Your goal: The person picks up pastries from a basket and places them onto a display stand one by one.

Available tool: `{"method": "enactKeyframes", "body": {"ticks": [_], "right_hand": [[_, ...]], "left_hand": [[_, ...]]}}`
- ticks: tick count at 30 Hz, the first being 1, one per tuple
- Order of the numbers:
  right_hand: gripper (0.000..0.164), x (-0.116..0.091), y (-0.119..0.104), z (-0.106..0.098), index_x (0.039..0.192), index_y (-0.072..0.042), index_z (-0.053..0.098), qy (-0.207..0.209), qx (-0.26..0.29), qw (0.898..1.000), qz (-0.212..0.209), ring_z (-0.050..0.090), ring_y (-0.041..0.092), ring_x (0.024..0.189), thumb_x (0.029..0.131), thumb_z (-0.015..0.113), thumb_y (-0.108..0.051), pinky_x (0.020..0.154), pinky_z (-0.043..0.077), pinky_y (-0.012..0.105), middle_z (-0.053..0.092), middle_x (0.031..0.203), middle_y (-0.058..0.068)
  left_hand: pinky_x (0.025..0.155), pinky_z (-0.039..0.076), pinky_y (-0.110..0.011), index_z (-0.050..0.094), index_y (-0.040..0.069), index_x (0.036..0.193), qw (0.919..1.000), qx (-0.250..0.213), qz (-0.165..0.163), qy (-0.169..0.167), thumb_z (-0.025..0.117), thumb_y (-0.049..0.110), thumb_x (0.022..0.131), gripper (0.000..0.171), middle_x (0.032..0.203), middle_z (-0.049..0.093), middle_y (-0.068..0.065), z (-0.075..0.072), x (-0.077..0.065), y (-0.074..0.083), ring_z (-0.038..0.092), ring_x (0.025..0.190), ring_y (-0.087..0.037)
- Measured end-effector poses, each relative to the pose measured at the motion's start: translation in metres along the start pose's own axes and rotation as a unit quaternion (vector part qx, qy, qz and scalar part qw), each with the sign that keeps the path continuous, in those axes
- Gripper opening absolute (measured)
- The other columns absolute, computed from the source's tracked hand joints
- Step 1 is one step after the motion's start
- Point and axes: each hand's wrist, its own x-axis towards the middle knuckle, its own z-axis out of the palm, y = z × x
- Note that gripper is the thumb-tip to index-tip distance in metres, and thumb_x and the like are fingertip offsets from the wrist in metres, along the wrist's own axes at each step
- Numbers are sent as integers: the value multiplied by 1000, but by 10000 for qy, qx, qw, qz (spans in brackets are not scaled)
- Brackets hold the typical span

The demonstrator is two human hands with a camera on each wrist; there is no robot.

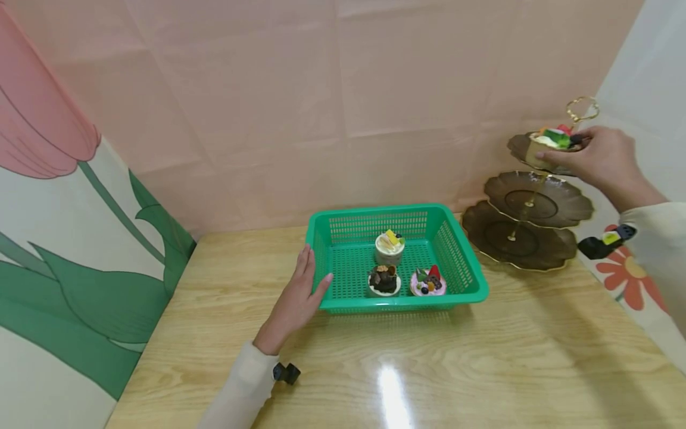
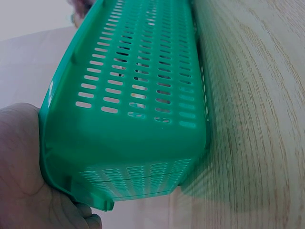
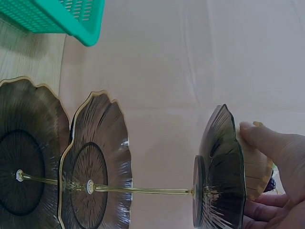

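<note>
My right hand (image 1: 611, 156) grips a toy cupcake (image 1: 538, 152) topped with green leaf and fruit, at the top plate (image 1: 518, 145) of a three-tier stand. In the right wrist view, thumb and fingers hold the cup (image 3: 255, 169) over that plate; whether its base touches cannot be told. Straight-fingered, my left hand (image 1: 295, 298) rests against the left rim of a green basket (image 1: 396, 302). Inside the basket are a cupcake with yellow topping (image 1: 389, 249), a chocolate-topped cupcake (image 1: 384, 282) and a pink cupcake (image 1: 429, 283) with a strawberry.
The stand's middle plate (image 1: 568, 199) and bottom plate (image 1: 488, 238) hang below the top one on a gold rod (image 3: 147, 190). A gold ring handle (image 1: 583, 108) tops it. Basket and stand are on a wooden table (image 1: 343, 369) near a pink-draped wall (image 1: 268, 119).
</note>
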Motion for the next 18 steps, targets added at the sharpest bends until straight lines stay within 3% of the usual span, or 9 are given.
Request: {"method": "enactKeyframes", "body": {"ticks": [8,13,17,18], "right_hand": [[75,-1,1,0,123,10,57,-30,261,9997,9,48,-5,53,83,81,-49,46,43,23,55,65,-15],[75,-5,5,1,125,10,54,-23,248,9996,-158,44,-12,56,84,81,-47,49,41,18,65,77,6],[76,-10,7,-2,129,10,50,-41,97,9997,-228,40,-15,60,86,79,-46,52,37,16,67,100,32],[80,-13,6,-3,134,10,47,-84,59,9997,-213,49,-9,64,87,77,-46,54,36,16,64,109,37]], "left_hand": [[121,20,-51,8,0,162,10000,14,7,-7,29,63,105,87,171,-5,-10,0,2,1,-2,155,-21],[121,20,-51,7,1,162,10000,19,13,-22,30,63,106,87,171,-5,-10,1,3,0,-1,156,-24],[120,22,-53,8,-1,161,10000,26,46,-43,30,61,106,86,170,-5,-11,4,3,-1,1,156,-28],[120,22,-53,8,-1,161,10000,37,51,-37,30,61,106,86,170,-5,-11,4,3,-1,1,156,-28]]}}
